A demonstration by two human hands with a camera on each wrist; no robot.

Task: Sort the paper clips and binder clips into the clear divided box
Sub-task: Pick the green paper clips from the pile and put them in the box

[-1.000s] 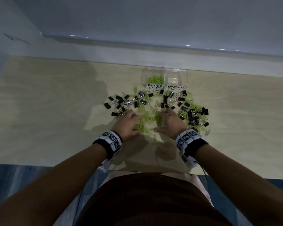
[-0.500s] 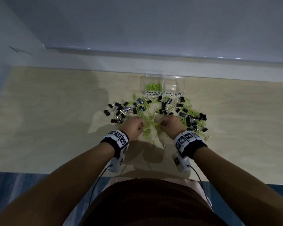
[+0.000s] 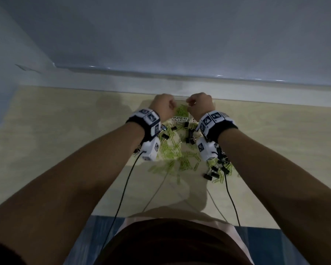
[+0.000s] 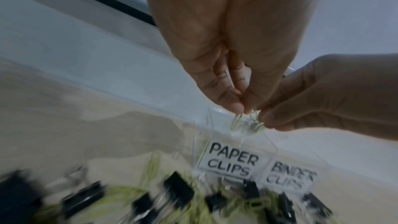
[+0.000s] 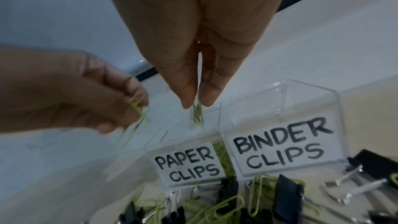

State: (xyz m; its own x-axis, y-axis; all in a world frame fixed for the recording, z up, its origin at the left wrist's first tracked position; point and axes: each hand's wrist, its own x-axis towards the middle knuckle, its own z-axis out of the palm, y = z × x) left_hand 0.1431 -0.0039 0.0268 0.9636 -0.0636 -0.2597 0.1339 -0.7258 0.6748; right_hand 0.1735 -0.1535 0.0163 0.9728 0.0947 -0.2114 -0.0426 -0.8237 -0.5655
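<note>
Left hand [image 3: 161, 106], right hand [image 3: 200, 106] each pinch green paper clips [image 5: 197, 113], above clear divided box [image 5: 288, 101] paper-clip compartment.

A pale wooden table [image 3: 65, 140] bears scattered paper clips [image 3: 180, 159], binder clips [image 3: 211, 175] and a clear divided box [image 5: 312, 101].

Dim, bluish, grainy light throughout; soft arm shadows fall on the table [image 3: 46, 150]; wrist views blur toward their lower edges.
</note>
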